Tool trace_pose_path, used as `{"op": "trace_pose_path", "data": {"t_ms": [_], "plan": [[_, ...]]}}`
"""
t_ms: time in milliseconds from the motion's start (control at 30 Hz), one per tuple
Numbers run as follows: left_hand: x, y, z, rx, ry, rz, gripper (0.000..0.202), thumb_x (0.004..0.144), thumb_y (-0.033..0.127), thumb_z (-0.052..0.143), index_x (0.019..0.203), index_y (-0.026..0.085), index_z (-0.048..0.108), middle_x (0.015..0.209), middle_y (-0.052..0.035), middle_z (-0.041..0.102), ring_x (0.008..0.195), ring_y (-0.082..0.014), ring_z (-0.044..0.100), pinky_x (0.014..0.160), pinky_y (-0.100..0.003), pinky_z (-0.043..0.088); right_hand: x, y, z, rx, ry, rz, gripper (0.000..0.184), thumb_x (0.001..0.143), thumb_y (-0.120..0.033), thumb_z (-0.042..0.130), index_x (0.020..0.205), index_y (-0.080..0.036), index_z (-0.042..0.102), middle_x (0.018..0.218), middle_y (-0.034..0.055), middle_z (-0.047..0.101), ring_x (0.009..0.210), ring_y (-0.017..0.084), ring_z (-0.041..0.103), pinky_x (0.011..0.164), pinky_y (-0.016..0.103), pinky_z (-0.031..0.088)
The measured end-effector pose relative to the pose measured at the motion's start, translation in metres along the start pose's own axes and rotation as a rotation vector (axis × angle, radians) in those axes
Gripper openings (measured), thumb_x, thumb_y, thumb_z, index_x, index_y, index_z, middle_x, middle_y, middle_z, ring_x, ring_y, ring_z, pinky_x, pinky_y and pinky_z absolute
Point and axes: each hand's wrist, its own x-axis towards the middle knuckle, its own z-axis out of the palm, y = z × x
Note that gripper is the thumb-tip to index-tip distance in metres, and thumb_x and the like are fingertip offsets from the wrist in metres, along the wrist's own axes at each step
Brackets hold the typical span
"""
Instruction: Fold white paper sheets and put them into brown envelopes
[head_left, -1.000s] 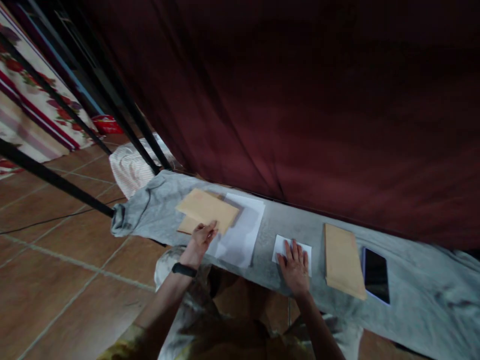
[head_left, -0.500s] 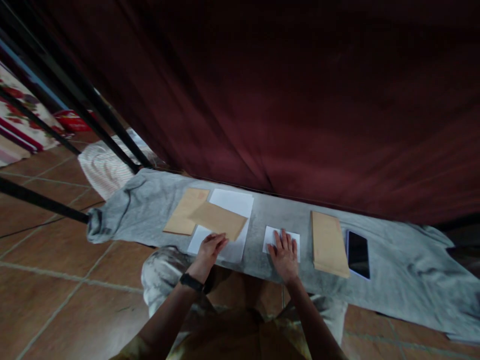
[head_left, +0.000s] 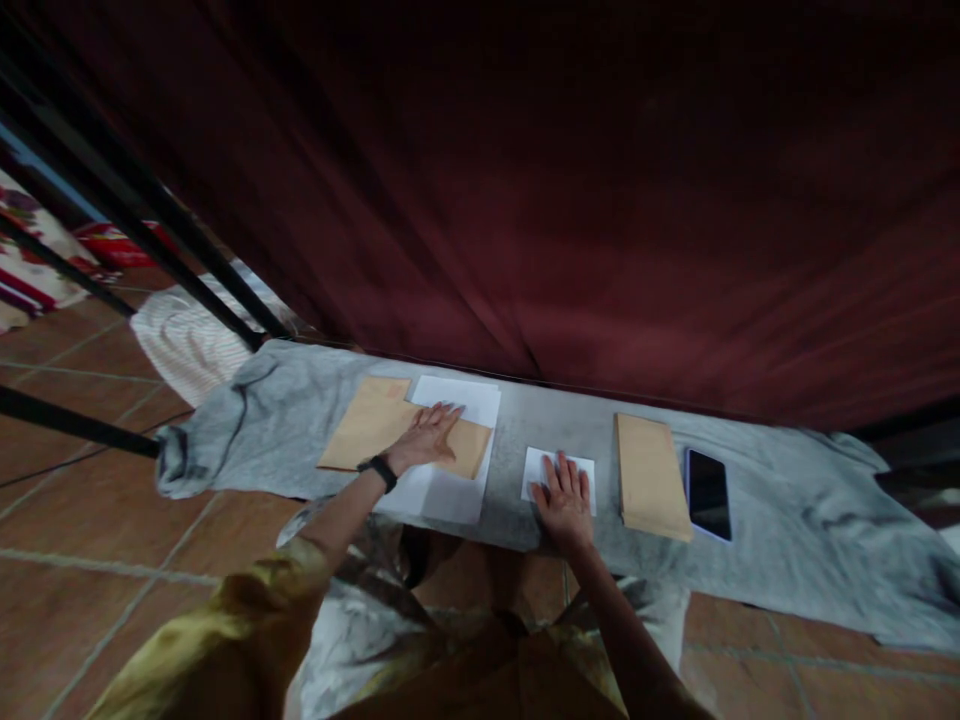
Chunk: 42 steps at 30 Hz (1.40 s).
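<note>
My left hand (head_left: 429, 437) lies with its fingers stretched out over a brown envelope (head_left: 470, 450), partly covering it. That envelope rests across white paper sheets (head_left: 456, 398) and overlaps a second brown envelope (head_left: 360, 430) on the left. Flat on a small folded white paper (head_left: 535, 470) is my right hand (head_left: 564, 500), fingers spread. To the right of it a stack of brown envelopes (head_left: 651, 475) lies on the grey cloth, and neither hand touches it.
A grey cloth (head_left: 780, 540) covers the long narrow surface. Beside the envelope stack is a dark-screened phone (head_left: 708, 494). A dark red curtain (head_left: 570, 250) hangs along the far edge. Black metal bars (head_left: 82, 425) stand at left above the tiled floor (head_left: 97, 520).
My left hand has moved forward from the envelope's near edge and now lies spread over it. My right hand stays on the small paper. The view has shifted slightly.
</note>
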Motion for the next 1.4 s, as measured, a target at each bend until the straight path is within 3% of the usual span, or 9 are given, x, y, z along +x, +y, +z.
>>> {"op": "trace_pose_path", "data": {"t_ms": [133,267,467,633,767,900,1100,1300,1400], "plan": [[0.022,-0.008,-0.011,0.104,-0.138,0.028,0.100,0.057,0.038,0.086,0.148,0.027,0.047,0.157,-0.0151,0.042,0.145,-0.0372,0.035,0.120,-0.049,0.020,0.001,-0.001,-0.002,0.002,-0.011,0.003,0.059,0.102,-0.047,0.042,0.154,-0.019,0.040,0.164,0.0143,0.029,0.150,0.033,0.030,0.121,0.053,0.018],[0.028,-0.003,-0.014,0.141,-0.108,0.026,0.090,0.055,0.039,0.087,0.140,0.030,0.056,0.152,-0.0131,0.049,0.140,-0.0394,0.040,0.116,-0.052,0.021,0.001,-0.002,-0.003,0.013,-0.017,0.008,0.060,0.102,-0.048,0.042,0.155,-0.019,0.040,0.164,0.0143,0.030,0.150,0.032,0.030,0.121,0.053,0.018],[0.020,-0.007,-0.014,0.142,-0.053,-0.042,0.047,0.073,0.038,0.076,0.117,0.026,0.068,0.122,-0.0113,0.067,0.121,-0.0348,0.054,0.108,-0.048,0.031,0.001,-0.002,-0.002,0.024,0.007,0.002,0.059,0.102,-0.046,0.042,0.155,-0.020,0.040,0.164,0.0141,0.031,0.149,0.033,0.031,0.120,0.054,0.020],[0.012,-0.017,-0.011,0.132,-0.041,-0.051,0.049,0.076,0.035,0.075,0.123,0.027,0.067,0.134,-0.0104,0.062,0.127,-0.0334,0.051,0.109,-0.047,0.032,0.002,-0.001,-0.003,0.017,0.004,0.005,0.058,0.101,-0.044,0.044,0.154,-0.020,0.041,0.163,0.0140,0.033,0.148,0.033,0.032,0.120,0.053,0.020],[0.007,-0.010,0.005,0.069,0.069,-0.012,0.058,0.084,0.031,0.069,0.140,0.028,0.056,0.145,-0.0101,0.055,0.136,-0.0298,0.047,0.113,-0.045,0.033,0.002,-0.002,-0.005,0.008,-0.009,0.011,0.058,0.101,-0.044,0.044,0.154,-0.021,0.041,0.164,0.0132,0.031,0.149,0.032,0.031,0.121,0.052,0.018],[-0.007,0.008,0.037,0.016,0.209,0.094,0.054,0.095,0.040,0.056,0.147,0.026,0.049,0.155,-0.0104,0.046,0.145,-0.0266,0.037,0.119,-0.044,0.030,0.003,-0.003,-0.006,0.001,-0.015,0.021,0.058,0.102,-0.044,0.044,0.155,-0.021,0.040,0.165,0.0124,0.029,0.149,0.032,0.030,0.121,0.051,0.018],[-0.023,0.021,0.082,0.063,0.192,0.124,0.056,0.098,0.045,0.051,0.147,0.019,0.049,0.161,-0.0173,0.036,0.150,-0.0318,0.031,0.121,-0.052,0.026,0.002,-0.003,-0.006,-0.009,-0.010,0.019,0.058,0.102,-0.044,0.045,0.156,-0.022,0.039,0.165,0.0121,0.029,0.150,0.032,0.030,0.121,0.052,0.018],[-0.022,0.014,0.082,0.124,0.219,0.208,0.047,0.099,0.043,0.049,0.142,0.027,0.056,0.161,-0.0114,0.039,0.148,-0.0307,0.035,0.119,-0.055,0.031,0.002,-0.003,-0.006,0.023,0.003,0.018,0.059,0.102,-0.045,0.045,0.156,-0.022,0.038,0.165,0.0118,0.030,0.150,0.032,0.030,0.121,0.052,0.019],[-0.024,0.024,0.078,0.071,0.285,0.222,0.044,0.099,0.036,0.049,0.140,0.025,0.057,0.160,-0.0095,0.041,0.147,-0.0290,0.038,0.119,-0.053,0.035,0.003,-0.003,-0.008,0.029,0.000,0.026,0.059,0.102,-0.045,0.044,0.156,-0.022,0.038,0.165,0.0121,0.030,0.150,0.032,0.030,0.121,0.052,0.020]]}}
